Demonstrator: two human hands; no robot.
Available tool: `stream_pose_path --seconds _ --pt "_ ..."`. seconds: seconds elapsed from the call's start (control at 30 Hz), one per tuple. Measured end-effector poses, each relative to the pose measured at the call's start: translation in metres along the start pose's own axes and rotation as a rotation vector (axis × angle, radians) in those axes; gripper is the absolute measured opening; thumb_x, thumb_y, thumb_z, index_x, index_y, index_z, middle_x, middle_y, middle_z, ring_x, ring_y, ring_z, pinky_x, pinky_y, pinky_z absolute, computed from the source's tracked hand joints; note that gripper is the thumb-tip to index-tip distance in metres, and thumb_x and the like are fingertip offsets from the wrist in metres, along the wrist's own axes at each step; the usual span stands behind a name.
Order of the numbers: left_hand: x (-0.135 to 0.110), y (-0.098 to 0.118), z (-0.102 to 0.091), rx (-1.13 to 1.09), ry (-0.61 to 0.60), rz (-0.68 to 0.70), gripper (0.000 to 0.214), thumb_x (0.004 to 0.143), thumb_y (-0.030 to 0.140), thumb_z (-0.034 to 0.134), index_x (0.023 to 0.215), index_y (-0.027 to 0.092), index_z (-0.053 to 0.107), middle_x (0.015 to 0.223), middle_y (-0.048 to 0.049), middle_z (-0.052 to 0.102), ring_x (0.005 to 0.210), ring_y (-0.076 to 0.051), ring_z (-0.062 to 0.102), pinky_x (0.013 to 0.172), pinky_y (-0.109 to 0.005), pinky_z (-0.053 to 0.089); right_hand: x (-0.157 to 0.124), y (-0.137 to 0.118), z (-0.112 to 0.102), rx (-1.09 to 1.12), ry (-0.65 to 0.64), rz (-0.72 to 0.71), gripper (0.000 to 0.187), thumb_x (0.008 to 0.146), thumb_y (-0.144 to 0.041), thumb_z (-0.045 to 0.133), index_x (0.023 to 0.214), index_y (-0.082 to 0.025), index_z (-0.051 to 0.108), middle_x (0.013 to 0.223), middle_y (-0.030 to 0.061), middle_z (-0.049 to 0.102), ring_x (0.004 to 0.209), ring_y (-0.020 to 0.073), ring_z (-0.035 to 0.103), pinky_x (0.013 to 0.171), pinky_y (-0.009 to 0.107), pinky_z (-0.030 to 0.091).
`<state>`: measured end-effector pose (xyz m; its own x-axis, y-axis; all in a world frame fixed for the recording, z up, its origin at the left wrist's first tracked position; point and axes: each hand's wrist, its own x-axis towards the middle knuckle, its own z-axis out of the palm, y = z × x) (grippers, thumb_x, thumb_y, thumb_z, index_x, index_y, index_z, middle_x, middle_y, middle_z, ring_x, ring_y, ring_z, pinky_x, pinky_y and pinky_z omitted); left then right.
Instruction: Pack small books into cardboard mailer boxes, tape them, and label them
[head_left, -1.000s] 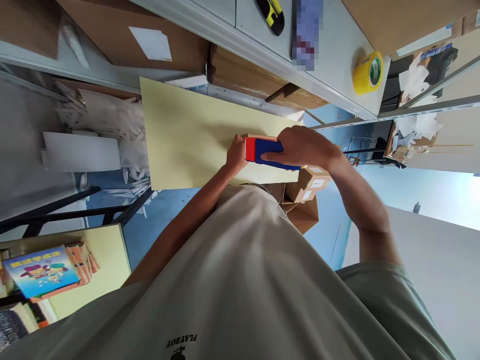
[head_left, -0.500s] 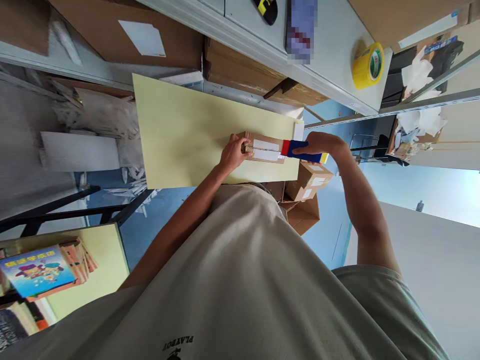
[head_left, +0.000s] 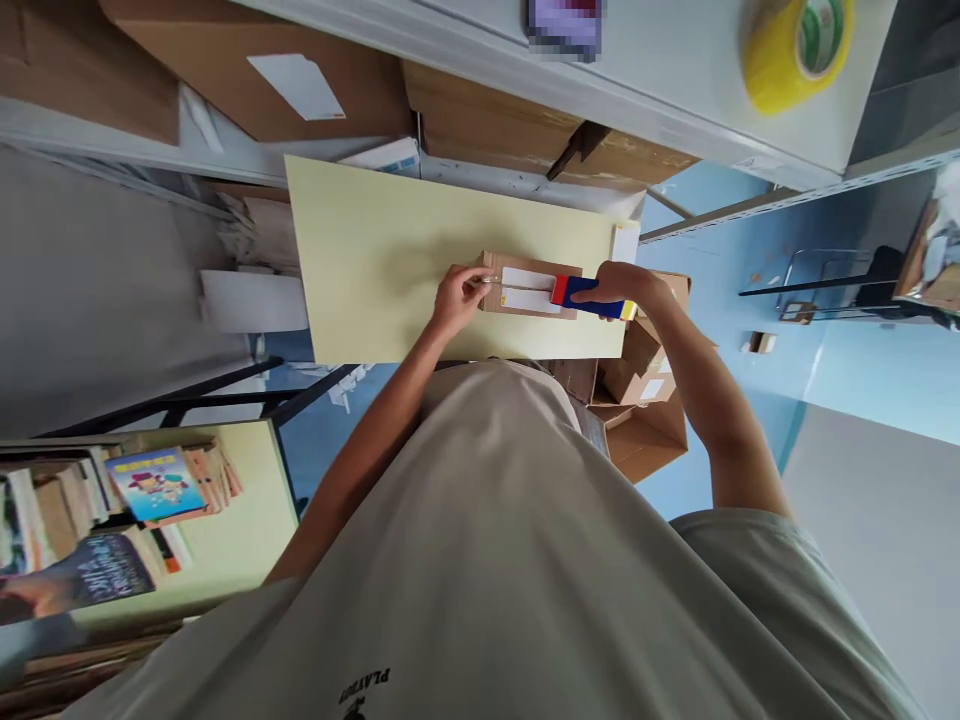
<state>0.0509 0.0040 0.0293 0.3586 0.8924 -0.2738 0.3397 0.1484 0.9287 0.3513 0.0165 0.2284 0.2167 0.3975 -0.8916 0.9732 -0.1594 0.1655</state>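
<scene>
While our left hand (head_left: 455, 300) pinches the brown cardboard box (head_left: 526, 298), our right hand (head_left: 624, 283) clasps the blue-red oblong (head_left: 592, 305). Let's keep both level.

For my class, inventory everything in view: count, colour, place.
small cardboard box: 1, brown, on the tabletop
tabletop: 1, pale yellow, centre
block-like object: 1, blue, red and yellow, in right hand
upper shelf: 1, white, top
tape roll: 1, yellow, upper shelf
blurred item: 1, purplish, top
larger cartons: several, brown, around tabletop
books: many, mixed, lower left
shirt: 1, grey-green, bottom centre
left hand: 1, bare, box's end
right hand: 1, bare, around object
</scene>
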Motion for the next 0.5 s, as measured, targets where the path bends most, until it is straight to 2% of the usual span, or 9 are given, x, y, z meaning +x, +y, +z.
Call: stream_pose_path --seconds 0.2,0.37,0.5 --pt "-0.006 0.010 0.006 0.016 0.107 -0.095 0.030 0.104 0.047 0.080 0.121 0.023 0.087 0.128 -0.0123 0.079 0.108 -0.022 0.079 0.098 -0.032 0.065 0.014 0.019 0.008 0.187 -0.097 -0.121 0.075 0.091 -0.083 0.086 0.108 -0.010 0.086 0.075 0.0163 0.080 0.077 0.0318 0.079 0.077 0.042 0.062" --pt "-0.011 0.015 0.024 0.080 0.332 -0.247 0.043 0.097 0.058 0.091 0.118 0.024 0.077 0.119 -0.0093 0.083 0.107 -0.024 0.081 0.095 -0.034 0.066 0.026 0.034 0.012 0.262 -0.123 -0.222 0.084 0.088 -0.090 0.084 0.117 -0.011 0.085 0.079 0.0163 0.081 0.081 0.0337 0.080 0.077 0.044 0.064" --pt "-0.008 0.012 0.035 0.081 0.471 -0.345 0.037 0.093 0.051 0.093 0.104 0.021 0.074 0.105 -0.0081 0.084 0.102 -0.023 0.083 0.090 -0.032 0.066 0.034 0.040 0.014 0.267 -0.119 -0.272 0.086 0.088 -0.091 0.083 0.120 -0.012 0.085 0.083 0.0169 0.082 0.084 0.0352 0.081 0.077 0.045 0.064"
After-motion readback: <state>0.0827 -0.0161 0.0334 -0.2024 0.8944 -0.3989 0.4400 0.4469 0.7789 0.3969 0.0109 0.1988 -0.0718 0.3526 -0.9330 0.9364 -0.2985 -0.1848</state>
